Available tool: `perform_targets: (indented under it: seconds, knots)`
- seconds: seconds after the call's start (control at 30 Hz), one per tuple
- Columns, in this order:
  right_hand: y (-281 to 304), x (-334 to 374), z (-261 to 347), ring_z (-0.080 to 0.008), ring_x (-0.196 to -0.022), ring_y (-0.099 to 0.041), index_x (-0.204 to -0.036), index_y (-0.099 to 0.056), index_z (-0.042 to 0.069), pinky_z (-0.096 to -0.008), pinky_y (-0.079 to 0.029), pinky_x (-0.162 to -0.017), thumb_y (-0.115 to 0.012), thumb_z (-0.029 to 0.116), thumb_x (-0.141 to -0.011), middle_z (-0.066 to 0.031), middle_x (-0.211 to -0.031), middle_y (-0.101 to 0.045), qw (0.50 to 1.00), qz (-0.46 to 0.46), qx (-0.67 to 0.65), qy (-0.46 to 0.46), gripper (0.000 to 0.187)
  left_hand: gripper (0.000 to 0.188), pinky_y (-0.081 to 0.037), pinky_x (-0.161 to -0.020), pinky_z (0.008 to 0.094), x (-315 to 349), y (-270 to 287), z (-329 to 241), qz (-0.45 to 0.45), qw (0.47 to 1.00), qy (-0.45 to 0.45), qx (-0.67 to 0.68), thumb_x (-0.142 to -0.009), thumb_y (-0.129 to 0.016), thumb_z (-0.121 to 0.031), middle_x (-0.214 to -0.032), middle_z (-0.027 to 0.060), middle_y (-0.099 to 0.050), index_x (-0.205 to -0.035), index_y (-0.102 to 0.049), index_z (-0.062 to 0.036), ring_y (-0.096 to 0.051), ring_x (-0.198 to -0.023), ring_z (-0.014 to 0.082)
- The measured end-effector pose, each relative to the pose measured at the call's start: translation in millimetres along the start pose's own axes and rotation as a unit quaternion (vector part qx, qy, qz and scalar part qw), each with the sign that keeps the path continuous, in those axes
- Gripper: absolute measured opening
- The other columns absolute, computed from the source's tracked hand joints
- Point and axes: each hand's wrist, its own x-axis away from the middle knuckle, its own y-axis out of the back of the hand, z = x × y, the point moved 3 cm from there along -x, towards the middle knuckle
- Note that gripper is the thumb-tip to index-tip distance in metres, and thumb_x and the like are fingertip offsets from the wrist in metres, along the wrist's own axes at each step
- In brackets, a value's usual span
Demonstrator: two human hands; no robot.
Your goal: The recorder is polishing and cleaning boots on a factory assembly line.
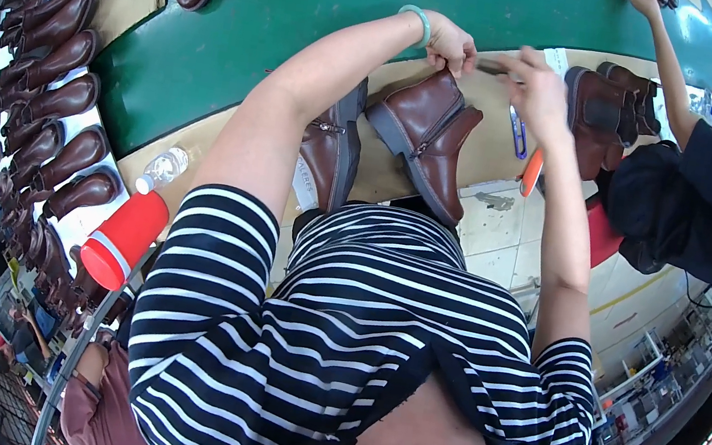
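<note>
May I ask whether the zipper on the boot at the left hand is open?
Open, apparently: the zipper pull sits low on the brown ankle boot, whose shaft is parted above it.

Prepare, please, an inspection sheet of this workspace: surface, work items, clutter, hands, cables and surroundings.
Surface: green table with tan front strip
Job's things: brown boot; second boot left of it
Clutter: blue tool, orange tool, clear bottle, red flask
Hands: left hand pinches the brown boot's top edge; right hand, blurred, at a thin dark object
Cables: one thin dark line below the co-worker, probably a cable
Surroundings: rows of boots at left; co-worker at right
</note>
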Motion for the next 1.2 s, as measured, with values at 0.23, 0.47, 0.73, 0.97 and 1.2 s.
perform_targets:
  seconds: [0.23, 0.47, 0.73, 0.97, 1.2]
  knots:
    - [-37, 13, -10, -0.0326, -0.081, -0.063, -0.107, -0.068, 0.016, -0.0419, -0.05, -0.07, -0.069, 0.015, -0.075, -0.0119, -0.092, -0.062, 0.998, 0.039, 0.038, -0.014, 0.032, 0.027, -0.04, -0.046, 0.0237, 5, -1, 5, -0.011, 0.999, -0.02, -0.037, -0.085, -0.059, -0.01, -0.07, -0.0012, -0.05, -0.111, -0.052, -0.0087, -0.046, -0.051, 0.0097]
    - [-22, 75, -45, -0.0312, -0.093, -0.066, -0.11, -0.064, -0.002, -0.0345, -0.049, -0.084, -0.073, 0.02, -0.078, -0.0226, -0.097, -0.067, 0.96, -0.073, -0.146, -0.226, 0.04, 0.047, -0.052, -0.084, 0.0318, 177, -25, 2, -0.257, 0.93, -0.236, 0.12, -0.093, -0.058, -0.022, -0.123, 0.0119, -0.059, -0.134, -0.043, -0.0043, -0.062, -0.096, 0.0191]
    - [-97, 131, -23, -0.0361, -0.088, -0.06, -0.115, -0.064, 0.006, -0.0415, -0.048, -0.084, -0.071, 0.023, -0.081, -0.0187, -0.092, -0.061, 0.956, -0.189, 0.015, -0.223, 0.039, 0.039, -0.052, -0.085, 0.0376, 304, -139, 210, -0.705, 0.599, -0.096, 0.368, -0.094, -0.056, -0.017, -0.113, 0.0162, -0.062, -0.128, -0.048, -0.001, -0.061, -0.1, 0.0233]
    - [-86, 128, 1, -0.0021, -0.043, -0.033, -0.138, -0.044, 0.015, -0.0179, -0.022, -0.039, -0.065, 0.024, -0.09, -0.0072, -0.09, -0.066, 0.779, 0.038, -0.531, -0.333, 0.054, 0.054, -0.055, -0.078, 0.0368, 227, -264, 206, -0.559, 0.546, -0.234, 0.579, -0.091, -0.062, -0.021, -0.102, 0.0134, -0.063, -0.136, -0.038, -0.0076, -0.064, -0.091, 0.0237]
    - [-89, 92, -5, -0.001, -0.042, -0.033, -0.107, -0.058, 0.007, -0.0169, -0.023, -0.038, -0.069, 0.017, -0.086, -0.0057, -0.078, -0.067, 0.729, 0.19, -0.606, -0.256, 0.026, 0.069, -0.056, -0.073, 0.0357, 240, -204, 194, -0.569, 0.696, -0.098, 0.428, -0.083, -0.073, -0.03, -0.102, 0.0137, -0.063, -0.137, -0.038, -0.0047, -0.066, -0.08, 0.0229]
